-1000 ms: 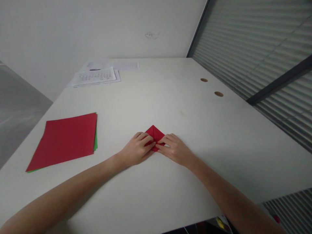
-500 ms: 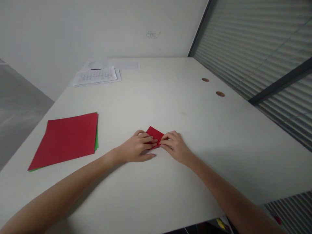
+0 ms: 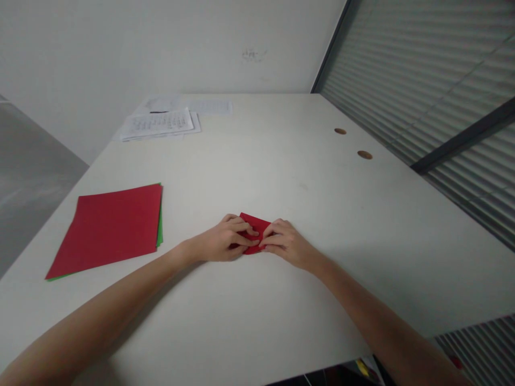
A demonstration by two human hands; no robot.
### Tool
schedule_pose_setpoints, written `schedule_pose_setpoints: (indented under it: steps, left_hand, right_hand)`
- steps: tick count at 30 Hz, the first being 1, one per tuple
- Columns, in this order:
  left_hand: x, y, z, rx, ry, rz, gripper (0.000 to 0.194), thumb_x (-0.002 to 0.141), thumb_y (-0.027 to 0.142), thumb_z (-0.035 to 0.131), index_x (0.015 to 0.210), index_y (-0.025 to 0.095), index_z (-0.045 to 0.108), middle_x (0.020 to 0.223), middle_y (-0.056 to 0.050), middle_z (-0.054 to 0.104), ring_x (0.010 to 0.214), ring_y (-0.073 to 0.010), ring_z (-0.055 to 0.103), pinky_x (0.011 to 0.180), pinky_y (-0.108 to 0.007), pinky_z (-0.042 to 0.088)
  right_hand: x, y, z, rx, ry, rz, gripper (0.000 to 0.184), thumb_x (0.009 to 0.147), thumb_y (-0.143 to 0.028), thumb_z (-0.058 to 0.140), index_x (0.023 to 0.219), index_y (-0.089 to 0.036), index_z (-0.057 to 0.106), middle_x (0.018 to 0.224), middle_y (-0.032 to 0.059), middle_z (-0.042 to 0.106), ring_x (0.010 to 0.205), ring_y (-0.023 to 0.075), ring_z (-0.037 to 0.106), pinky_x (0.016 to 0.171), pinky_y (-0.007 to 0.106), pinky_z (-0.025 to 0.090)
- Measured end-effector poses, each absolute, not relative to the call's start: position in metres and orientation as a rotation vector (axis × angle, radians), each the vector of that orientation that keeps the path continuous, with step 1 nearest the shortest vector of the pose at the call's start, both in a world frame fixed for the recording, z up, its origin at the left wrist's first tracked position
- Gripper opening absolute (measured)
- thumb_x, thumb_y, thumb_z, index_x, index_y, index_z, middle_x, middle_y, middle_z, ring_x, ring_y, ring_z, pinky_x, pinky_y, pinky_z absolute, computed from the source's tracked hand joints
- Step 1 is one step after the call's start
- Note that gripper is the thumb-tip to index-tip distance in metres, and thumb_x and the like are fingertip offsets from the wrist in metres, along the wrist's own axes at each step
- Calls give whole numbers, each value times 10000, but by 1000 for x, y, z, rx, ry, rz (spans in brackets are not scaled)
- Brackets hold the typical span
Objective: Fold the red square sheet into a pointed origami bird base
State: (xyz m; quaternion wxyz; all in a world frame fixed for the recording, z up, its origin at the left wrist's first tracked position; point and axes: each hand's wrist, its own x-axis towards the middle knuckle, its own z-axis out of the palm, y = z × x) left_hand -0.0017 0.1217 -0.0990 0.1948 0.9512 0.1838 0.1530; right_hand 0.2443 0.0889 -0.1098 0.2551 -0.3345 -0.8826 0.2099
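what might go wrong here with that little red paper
The folded red paper could skew or crease unevenly, since the left hand and right hand both press on it and cover much of it. The left forearm lies close to the near corner of the stacked red and green sheets, so a sideways move might nudge them.

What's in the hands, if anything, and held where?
A small folded red paper: left hand over its left side, right hand at its right side. Whether either pinches it or just presses can't be told.
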Motion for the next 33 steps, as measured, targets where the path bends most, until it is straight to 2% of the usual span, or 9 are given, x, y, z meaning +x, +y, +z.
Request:
schedule_pose_setpoints:
  steps: [4, 10, 19, 22, 26, 29, 33]
  left_hand:
    - [-2, 124, -101, 2634, 530, 450, 241, 932, 230, 528, 1041, 283, 737, 1167, -49, 681, 1116, -196, 583, 1027, -403, 339]
    - [-1, 127, -95, 2631, 488, 403, 176, 863, 176, 587, 871, 247, 748, 1128, -33, 679, 1105, -187, 571, 1032, -380, 304]
    - [-3, 137, -102, 2471, 455, 438, 94, 850, 216, 649, 799, 219, 727, 1038, -31, 727, 1100, -196, 599, 1033, -390, 302]
    - [-3, 136, -104, 2416, 517, 450, 38, 808, 221, 688, 844, 208, 693, 1002, -34, 735, 1068, -200, 618, 1028, -394, 332]
    - [-4, 132, -103, 2315, 622, 526, 301, 789, 200, 671, 1063, 185, 546, 1058, -74, 714, 1007, -184, 626, 978, -373, 397]
    - [-3, 130, -101, 2288, 581, 546, 286, 846, 213, 627, 1097, 190, 491, 1038, -66, 723, 1004, -174, 638, 1015, -387, 371]
    - [0, 129, -101, 2268, 589, 552, 365, 819, 342, 720, 1083, 195, 515, 1020, -52, 731, 988, -189, 662, 1044, -414, 345]
  right_hand:
    - [238, 92, -112, -950, -2401, 539, 189, 934, -321, 575, 893, -214, 725, 876, 33, 673, 865, 185, 536, 810, 347, 397]
    - [234, 96, -117, -979, -2397, 485, 234, 954, -334, 535, 866, -187, 693, 854, 39, 671, 839, 186, 530, 771, 334, 380]
    - [228, 95, -119, -1179, -2303, 514, 204, 904, -356, 623, 787, -189, 633, 805, 31, 666, 780, 182, 532, 759, 330, 383]
    - [225, 94, -119, -1226, -2276, 517, 209, 885, -343, 652, 751, -190, 605, 755, 18, 647, 744, 176, 519, 746, 324, 380]
    - [224, 97, -114, -1243, -2283, 549, 207, 872, -300, 676, 721, -188, 588, 722, 10, 638, 717, 168, 513, 731, 319, 377]
    - [223, 101, -108, -1310, -2279, 654, 220, 862, -308, 686, 701, -196, 586, 687, 3, 630, 691, 163, 516, 686, 306, 382]
    - [219, 104, -102, -1385, -2214, 788, 197, 842, -291, 705, 699, -205, 600, 662, -5, 625, 668, 155, 536, 643, 291, 390]
